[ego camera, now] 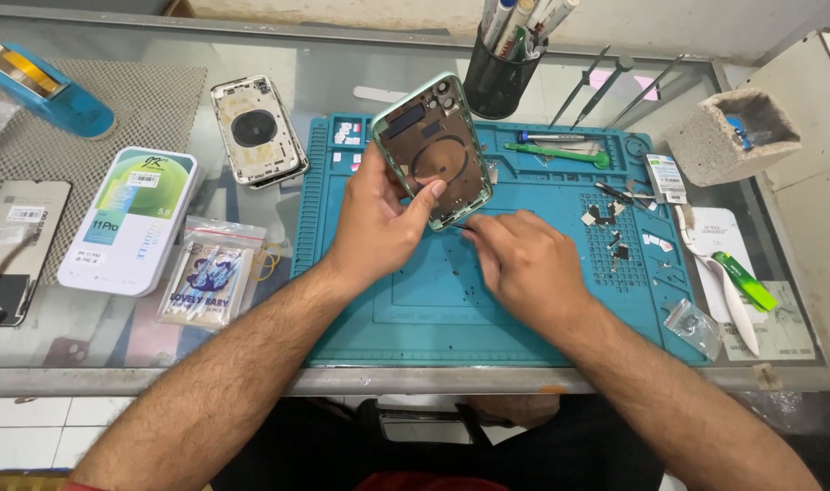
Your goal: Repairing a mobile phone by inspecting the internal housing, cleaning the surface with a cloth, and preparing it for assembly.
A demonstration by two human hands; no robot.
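Observation:
My left hand [376, 221] holds a pale green phone rear housing [431, 150] tilted up above the blue repair mat [433, 300], inner side facing me, thumb across its lower part. My right hand [521, 261] rests on the mat just below and to the right of the housing, fingers curled with fingertips at the housing's lower corner. Whether it pinches a small part I cannot tell.
A second white phone housing [256, 130] lies on the glass table at left. A boxed screen pack [130, 218], a bag of cotton swabs [208, 284], a black pen cup [499, 82], tweezers [615, 86], a green spudger [560, 155], small loose parts [615, 232] and a concrete block [733, 132] surround the mat.

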